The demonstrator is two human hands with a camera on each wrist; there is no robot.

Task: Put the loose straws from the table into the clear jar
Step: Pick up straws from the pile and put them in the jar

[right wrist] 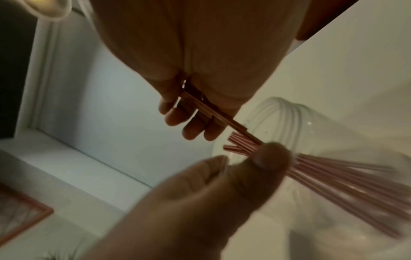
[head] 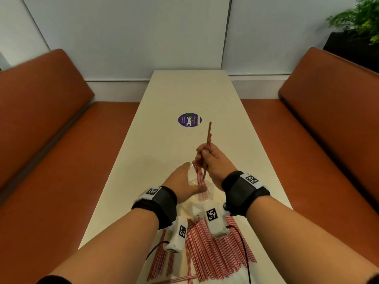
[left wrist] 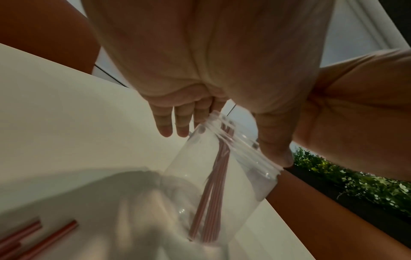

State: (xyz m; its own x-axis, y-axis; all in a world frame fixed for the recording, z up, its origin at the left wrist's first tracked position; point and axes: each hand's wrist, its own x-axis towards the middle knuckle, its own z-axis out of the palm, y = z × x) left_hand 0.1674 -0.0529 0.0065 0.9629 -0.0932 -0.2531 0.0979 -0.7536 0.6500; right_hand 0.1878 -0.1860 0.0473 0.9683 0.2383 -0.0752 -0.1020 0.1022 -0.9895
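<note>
The clear jar [head: 193, 182] [left wrist: 224, 176] stands on the white table [head: 184, 93], tilted, with several red-and-white striped straws [left wrist: 213, 193] [right wrist: 338, 176] inside it. My left hand [head: 187, 179] grips the jar at its rim, fingers [left wrist: 165, 123] on one side and thumb [right wrist: 266, 158] on the other. My right hand [head: 207, 158] [right wrist: 189, 112] holds a small bundle of straws [head: 208, 138] [right wrist: 213, 112] upright just above the jar mouth, lower ends pointing into it. A large pile of loose straws [head: 215, 251] lies near the table's front edge, under my wrists.
A round purple sticker [head: 189, 119] lies mid-table beyond the hands. Orange benches [head: 51, 130] [head: 328, 119] flank the narrow table. A plant [head: 361, 19] stands at the back right. White wrapping [head: 196, 203] lies between the jar and the pile.
</note>
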